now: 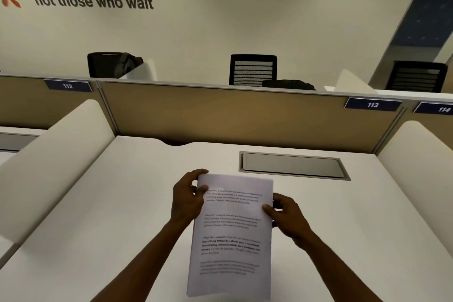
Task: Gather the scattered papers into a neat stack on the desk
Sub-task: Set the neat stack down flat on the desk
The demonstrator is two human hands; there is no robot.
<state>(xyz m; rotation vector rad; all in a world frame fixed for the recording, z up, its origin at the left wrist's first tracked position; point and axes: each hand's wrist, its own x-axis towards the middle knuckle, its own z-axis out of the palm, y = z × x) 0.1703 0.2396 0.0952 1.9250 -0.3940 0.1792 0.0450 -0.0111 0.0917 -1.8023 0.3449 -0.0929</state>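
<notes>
A stack of white printed papers [231, 235] is held up over the middle of the white desk [110, 203], its text side facing me. My left hand [187, 200] grips the stack's upper left edge, thumb on the front and fingers curled over the top corner. My right hand [285, 214] pinches the right edge about a third of the way down. The sheets look squared together. No loose papers show elsewhere on the desk.
A grey cable hatch [293, 165] is set into the desk behind the papers. White side dividers [56, 157] flank the desk, and a tan back partition [232, 117] with the label 113 closes it. Black chairs [253, 70] stand beyond.
</notes>
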